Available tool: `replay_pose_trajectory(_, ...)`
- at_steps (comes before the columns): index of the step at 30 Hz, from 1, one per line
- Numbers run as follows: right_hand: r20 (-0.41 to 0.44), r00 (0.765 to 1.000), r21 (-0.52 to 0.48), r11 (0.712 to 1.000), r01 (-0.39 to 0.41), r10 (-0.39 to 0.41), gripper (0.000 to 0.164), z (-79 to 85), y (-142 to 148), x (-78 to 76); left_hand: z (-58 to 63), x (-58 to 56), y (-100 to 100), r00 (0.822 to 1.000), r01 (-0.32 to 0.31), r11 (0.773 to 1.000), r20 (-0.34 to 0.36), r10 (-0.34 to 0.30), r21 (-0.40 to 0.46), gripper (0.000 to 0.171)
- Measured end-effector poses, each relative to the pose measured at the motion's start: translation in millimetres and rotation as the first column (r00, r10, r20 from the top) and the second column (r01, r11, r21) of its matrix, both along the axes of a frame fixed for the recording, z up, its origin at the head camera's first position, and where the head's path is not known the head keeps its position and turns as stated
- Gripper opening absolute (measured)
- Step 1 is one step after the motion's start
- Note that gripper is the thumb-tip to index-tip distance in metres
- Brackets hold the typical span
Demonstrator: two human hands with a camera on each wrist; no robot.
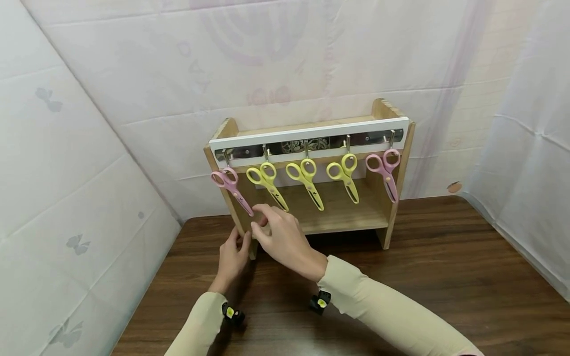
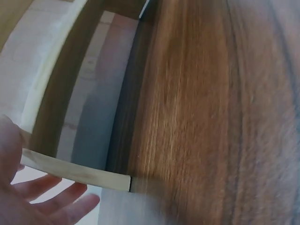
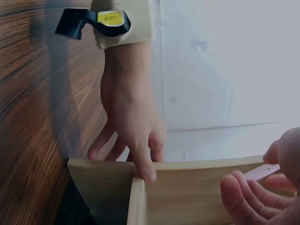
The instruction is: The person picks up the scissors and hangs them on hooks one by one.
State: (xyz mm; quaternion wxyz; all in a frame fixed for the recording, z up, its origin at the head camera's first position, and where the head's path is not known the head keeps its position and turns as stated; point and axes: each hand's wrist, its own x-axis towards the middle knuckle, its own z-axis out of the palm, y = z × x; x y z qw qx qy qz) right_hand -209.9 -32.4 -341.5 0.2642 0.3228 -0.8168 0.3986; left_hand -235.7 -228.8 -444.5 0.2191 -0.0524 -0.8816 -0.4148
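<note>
A small wooden shelf (image 1: 334, 202) carries a white rail with metal hooks, from which several scissors hang by their handle loops. My left hand (image 1: 232, 257) grips the lower part of its left side panel (image 2: 77, 172); in the right wrist view that thumb lies on the panel's inner face, with fingers outside. My right hand (image 1: 282, 237) is at the tip of the leftmost pink scissors (image 1: 231, 185), fingers bent and thumb apart from the index finger. In the right wrist view the pink blade tip (image 3: 261, 172) shows between those fingers; whether they press on it is unclear.
Yellow scissors (image 1: 307, 180) hang along the middle hooks, and another pink pair (image 1: 386, 173) at the right end. The shelf stands on a dark wooden table (image 1: 445, 257). Pale cloth walls (image 1: 156, 89) enclose the back and sides.
</note>
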Motion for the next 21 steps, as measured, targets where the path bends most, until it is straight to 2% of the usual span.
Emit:
replay_pose_trajectory(5, -0.001, 0.995, 0.044, 0.994, -0.095, 0.095, 0.033, -1.7, 20.3, 7.6, 3.9, 14.5, -2.3, 0.999, -0.009, 1.000, -0.042, 0.009, -0.003, 0.044)
replay_pose_trajectory(9, -0.030, 0.989, 0.111, 0.984, -0.139, 0.144, 0.035, -8.1, 42.7, 10.9, 7.3, 26.7, -1.7, 0.994, 0.009, 0.999, -0.112, -0.012, -0.036, 0.055)
replay_pose_trajectory(13, -0.097, 0.982, 0.199, 0.970, -0.138, 0.159, 0.039, -14.7, 63.6, 11.7, 9.0, 34.0, -1.8, 0.981, 0.015, 0.996, -0.190, -0.031, -0.084, 0.066)
replay_pose_trajectory(17, -0.174, 0.972, 0.292, 0.951, -0.100, 0.156, 0.046, -21.8, 82.4, 12.2, 8.0, 38.8, -4.0, 0.968, -0.004, 0.993, -0.249, -0.026, -0.116, 0.074)
replay_pose_trajectory(21, -0.209, 0.968, 0.366, 0.929, -0.051, 0.136, 0.057, -31.9, 103.1, 14.5, 5.2, 44.0, -8.6, 0.964, -0.021, 0.990, -0.264, -0.016, -0.137, 0.078)
